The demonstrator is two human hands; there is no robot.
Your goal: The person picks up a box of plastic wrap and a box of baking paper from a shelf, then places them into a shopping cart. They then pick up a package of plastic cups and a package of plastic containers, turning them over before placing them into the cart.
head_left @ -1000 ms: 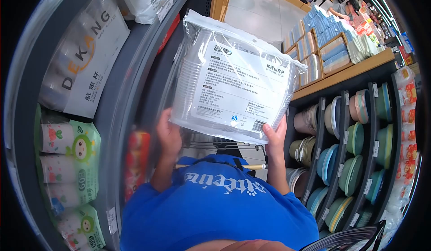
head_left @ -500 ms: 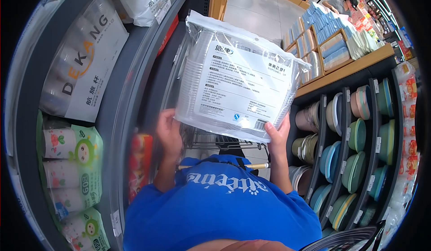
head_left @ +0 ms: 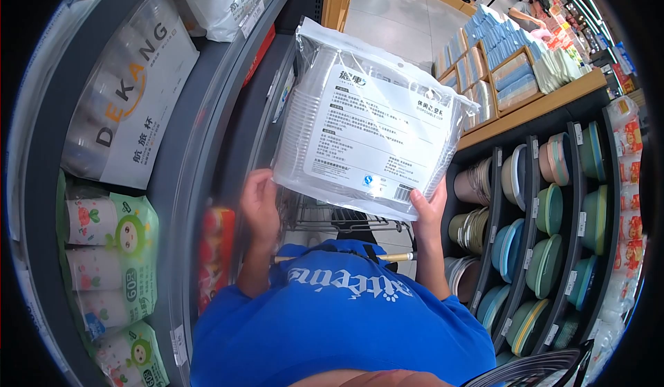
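A clear plastic pack of disposable cups (head_left: 373, 124) is held up in front of me, its white printed label facing me and a barcode at the lower right. My left hand (head_left: 261, 204) is closed at the pack's lower left corner; its fingertips are partly hidden behind the plastic. On the lower right corner my right hand (head_left: 430, 207) grips the pack, thumb on the front and the other fingers behind. Stacked cup rims show through the wrap at the left side.
Left shelves hold large DEKANG cup packs (head_left: 138, 89) and green-wrapped paper cups (head_left: 114, 255). Below the pack is a wire cart (head_left: 325, 217). Right, a rack holds stacked bowls (head_left: 543, 262); folded towels (head_left: 515, 83) fill a wooden display. Another person (head_left: 529, 13) stands farther back.
The pack has tilted slightly and its upper edge has shifted a little to the right. Both hands keep nearly the same place at its lower corners.
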